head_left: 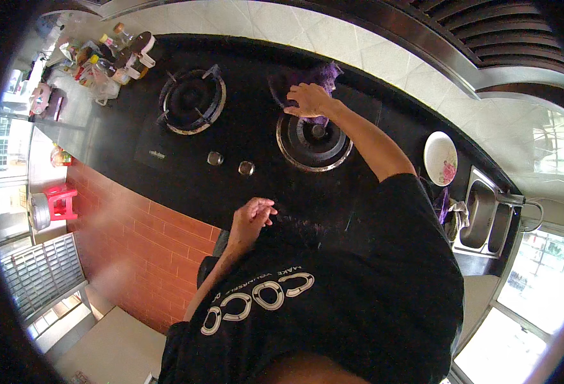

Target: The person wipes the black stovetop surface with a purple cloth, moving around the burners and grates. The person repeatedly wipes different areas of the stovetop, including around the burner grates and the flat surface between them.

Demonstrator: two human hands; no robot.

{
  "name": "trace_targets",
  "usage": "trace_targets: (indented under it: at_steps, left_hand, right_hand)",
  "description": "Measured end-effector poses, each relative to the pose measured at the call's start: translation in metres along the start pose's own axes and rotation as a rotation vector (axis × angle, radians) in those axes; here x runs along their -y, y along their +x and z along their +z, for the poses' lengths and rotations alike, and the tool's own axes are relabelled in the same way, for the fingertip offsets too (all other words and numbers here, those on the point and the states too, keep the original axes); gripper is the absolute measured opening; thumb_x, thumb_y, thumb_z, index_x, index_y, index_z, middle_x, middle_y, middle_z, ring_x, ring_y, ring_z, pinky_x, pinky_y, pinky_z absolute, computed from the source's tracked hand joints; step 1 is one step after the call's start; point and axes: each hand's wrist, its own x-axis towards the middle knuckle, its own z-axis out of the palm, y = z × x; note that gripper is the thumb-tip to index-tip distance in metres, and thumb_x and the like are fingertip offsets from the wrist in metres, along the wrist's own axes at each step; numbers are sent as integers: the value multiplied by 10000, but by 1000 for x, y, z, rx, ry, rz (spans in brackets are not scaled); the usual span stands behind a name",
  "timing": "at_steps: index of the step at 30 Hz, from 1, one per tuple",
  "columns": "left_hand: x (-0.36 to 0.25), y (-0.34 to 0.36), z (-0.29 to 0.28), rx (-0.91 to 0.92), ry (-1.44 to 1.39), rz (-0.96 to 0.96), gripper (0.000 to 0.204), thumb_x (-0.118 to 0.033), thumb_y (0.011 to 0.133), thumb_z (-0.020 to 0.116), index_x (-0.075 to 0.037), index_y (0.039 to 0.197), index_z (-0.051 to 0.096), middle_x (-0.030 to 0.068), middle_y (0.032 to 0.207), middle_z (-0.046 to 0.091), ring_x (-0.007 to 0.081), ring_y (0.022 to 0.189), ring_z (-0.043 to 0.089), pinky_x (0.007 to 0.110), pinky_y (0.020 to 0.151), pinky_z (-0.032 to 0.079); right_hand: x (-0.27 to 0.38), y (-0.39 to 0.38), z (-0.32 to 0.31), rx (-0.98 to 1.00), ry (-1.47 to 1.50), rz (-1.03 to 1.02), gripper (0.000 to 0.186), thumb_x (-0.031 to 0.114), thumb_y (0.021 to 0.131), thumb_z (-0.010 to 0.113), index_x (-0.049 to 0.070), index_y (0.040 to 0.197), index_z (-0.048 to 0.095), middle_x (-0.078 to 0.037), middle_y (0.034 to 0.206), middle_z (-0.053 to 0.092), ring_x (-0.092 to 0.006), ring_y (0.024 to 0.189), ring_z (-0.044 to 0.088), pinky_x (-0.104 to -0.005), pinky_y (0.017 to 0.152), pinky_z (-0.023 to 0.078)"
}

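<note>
My right hand (310, 100) reaches across the black hob (256, 121) and presses down on a purple cloth (328, 75) behind the right burner (315, 142). Parts of the cloth stick out beyond the fingers and hang down by the burner's centre. No pan support stands on this burner's ring. My left hand (251, 217) hovers near the front edge of the counter, loosely curled with its fingers a little apart and nothing in it. Two round control knobs (214, 158) sit between that hand and the burners.
The left burner (193, 101) carries a pronged pan support. Bottles and jars (106, 70) crowd the far left corner. A white flowered plate (440, 159) lies at the right, before a steel sink (476, 214) with cloths (456, 221) beside it. A range hood (487, 32) overhangs the back right.
</note>
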Motion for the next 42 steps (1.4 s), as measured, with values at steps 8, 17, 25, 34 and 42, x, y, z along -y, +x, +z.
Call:
trace_targets:
  at_steps: [8, 17, 25, 34, 42]
  left_hand:
    - [-20, 15, -19, -98, 43, -4, 190, -130, 971, 512, -17, 1099, 594, 107, 938, 691, 126, 658, 648, 233, 590, 466]
    - [7, -19, -74, -225, -159, -68, 209, -169, 978, 499, -19, 1089, 594, 119, 911, 694, 158, 663, 672, 226, 545, 450]
    - [10, 2, -94, -157, -121, -9, 200, -191, 976, 513, -33, 1059, 602, 109, 918, 698, 143, 664, 665, 227, 580, 463]
    - [9, 8, -92, -127, -54, -18, 200, -215, 975, 540, -41, 1048, 607, 93, 912, 698, 122, 664, 660, 217, 580, 463]
    - [43, -2, -99, -248, -88, -33, 162, -161, 965, 542, -26, 1028, 606, 93, 890, 692, 117, 648, 636, 223, 565, 460]
  right_hand:
    - [-6, -37, 18, -125, -113, 35, 257, 348, 918, 514, 142, 961, 662, -49, 1002, 605, -238, 1056, 563, -432, 852, 493]
    - [-33, -125, 21, 1, -14, 612, 319, 250, 941, 440, 80, 906, 708, -157, 912, 696, -362, 845, 669, -473, 724, 551]
    - [-39, -189, 15, 564, 92, 86, 291, 225, 919, 480, 17, 941, 683, -215, 946, 666, -375, 846, 647, -464, 743, 519]
    - [-52, -129, -130, 89, 219, 162, 265, 269, 881, 549, 43, 959, 664, -147, 793, 608, -195, 729, 603, -361, 642, 480]
    - [-37, -91, -54, 293, -191, 459, 326, 246, 822, 654, 142, 1131, 633, -136, 1037, 603, -329, 1058, 585, -478, 878, 485]
